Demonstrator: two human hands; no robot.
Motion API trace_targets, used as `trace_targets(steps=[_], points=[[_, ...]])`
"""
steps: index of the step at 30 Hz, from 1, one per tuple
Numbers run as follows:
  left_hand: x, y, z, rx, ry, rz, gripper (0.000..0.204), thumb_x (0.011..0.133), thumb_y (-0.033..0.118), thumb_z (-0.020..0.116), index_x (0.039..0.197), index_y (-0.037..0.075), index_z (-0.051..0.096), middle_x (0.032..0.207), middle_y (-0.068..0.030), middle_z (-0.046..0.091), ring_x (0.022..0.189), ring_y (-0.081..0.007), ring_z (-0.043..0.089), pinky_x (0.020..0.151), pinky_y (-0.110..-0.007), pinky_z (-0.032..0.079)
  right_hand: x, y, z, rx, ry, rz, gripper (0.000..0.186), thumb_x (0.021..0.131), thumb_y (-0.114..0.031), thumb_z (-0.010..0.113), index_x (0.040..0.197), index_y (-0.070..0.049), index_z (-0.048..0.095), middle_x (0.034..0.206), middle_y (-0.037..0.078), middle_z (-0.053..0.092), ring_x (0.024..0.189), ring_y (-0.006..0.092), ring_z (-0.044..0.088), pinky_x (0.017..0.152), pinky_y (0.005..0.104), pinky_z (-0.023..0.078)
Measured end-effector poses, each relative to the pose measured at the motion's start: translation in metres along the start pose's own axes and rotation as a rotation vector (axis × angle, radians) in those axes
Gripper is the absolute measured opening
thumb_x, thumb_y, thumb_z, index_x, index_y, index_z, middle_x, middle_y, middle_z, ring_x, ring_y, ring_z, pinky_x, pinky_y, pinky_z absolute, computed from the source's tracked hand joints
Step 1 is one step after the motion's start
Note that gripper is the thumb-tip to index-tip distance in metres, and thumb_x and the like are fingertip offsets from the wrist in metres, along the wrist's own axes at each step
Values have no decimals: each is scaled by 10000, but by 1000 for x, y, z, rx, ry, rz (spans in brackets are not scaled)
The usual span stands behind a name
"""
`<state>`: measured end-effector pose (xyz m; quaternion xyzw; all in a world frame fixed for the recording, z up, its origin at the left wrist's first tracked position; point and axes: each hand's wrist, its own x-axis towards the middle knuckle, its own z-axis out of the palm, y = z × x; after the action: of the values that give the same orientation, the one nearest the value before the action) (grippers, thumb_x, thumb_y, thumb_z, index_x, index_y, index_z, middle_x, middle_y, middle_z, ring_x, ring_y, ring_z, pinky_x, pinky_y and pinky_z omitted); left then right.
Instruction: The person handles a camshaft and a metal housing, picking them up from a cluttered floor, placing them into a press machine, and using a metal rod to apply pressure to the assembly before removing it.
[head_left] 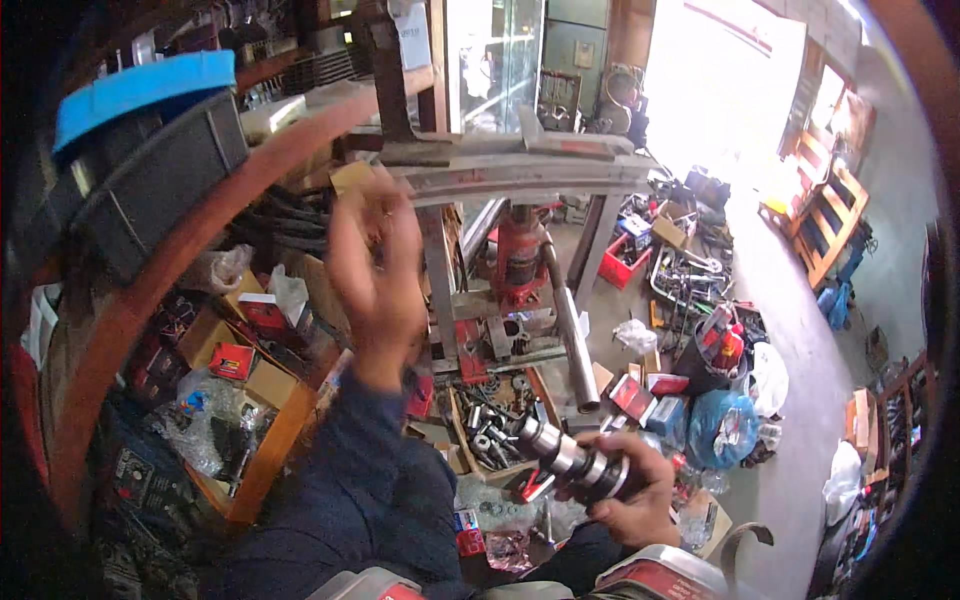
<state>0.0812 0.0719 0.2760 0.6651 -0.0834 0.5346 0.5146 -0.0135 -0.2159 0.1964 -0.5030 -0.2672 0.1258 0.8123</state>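
Note:
My right hand [640, 490] is closed around a stepped metal shaft [572, 458], bright and shiny at its upper left end, with dark bands toward the hand. The shaft is tilted up to the left. My left hand [378, 275] is raised beside the crossbeam of a metal press frame [520, 178], and motion smears its fingers. A small yellowish piece [350, 178] shows at its fingertips; I cannot tell whether the hand holds it. Beyond my hands, a red hydraulic jack [521, 255] stands in the frame, with a metal pipe [572, 335] slanting down from it.
Below the jack is a tray [548, 393] of loose metal parts. At left, a wooden box [262, 478] holds packaging, under a curved brown rail [150, 300] and dark bins [150, 190]. Boxes, bags and a blue plastic bundle [722, 430] line the grey floor [790, 500] at right.

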Motion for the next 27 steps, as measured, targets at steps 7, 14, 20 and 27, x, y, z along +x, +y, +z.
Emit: trace_targets(steps=[7, 14, 20, 27], points=[[168, -60, -5, -192, -227, -228, 231, 923, 109, 611, 1103, -33, 585, 1023, -103, 671, 946, -168, 624, 829, -303, 481, 120, -110, 43, -392, -14, -521, 594, 812, -119, 762, 1302, 34, 463, 1225, 127, 527, 1008, 192, 604, 876, 317, 509], [168, -100, 18, 220, -148, -26, 244, 809, 199, 740, 925, -3, 666, 853, -146, 694, 786, -306, 655, 716, -393, 476, 254, -171, 106, -684, 33, -619, 492, 836, -141, 731, 1249, 29, 525, 1021, 120, 660, 922, 143, 626, 798, 271, 499], [156, -74, 12, 497, -11, 68, 374, 784, 250, 753, 998, -24, 615, 892, -213, 655, 892, -400, 614, 800, -449, 449, 351, -151, 143, -970, 77, -790, 495, 799, -251, 762, 1188, 3, 592, 946, 152, 693, 845, 188, 670, 777, 311, 514], [160, -81, 0, 424, -40, 149, 311, 786, 231, 751, 991, 31, 631, 895, -160, 661, 870, -376, 610, 782, -457, 439, 389, -129, 165, -1049, 90, -801, 463, 753, -231, 768, 1132, -9, 625, 947, 208, 689, 900, 338, 683, 793, 388, 520]])
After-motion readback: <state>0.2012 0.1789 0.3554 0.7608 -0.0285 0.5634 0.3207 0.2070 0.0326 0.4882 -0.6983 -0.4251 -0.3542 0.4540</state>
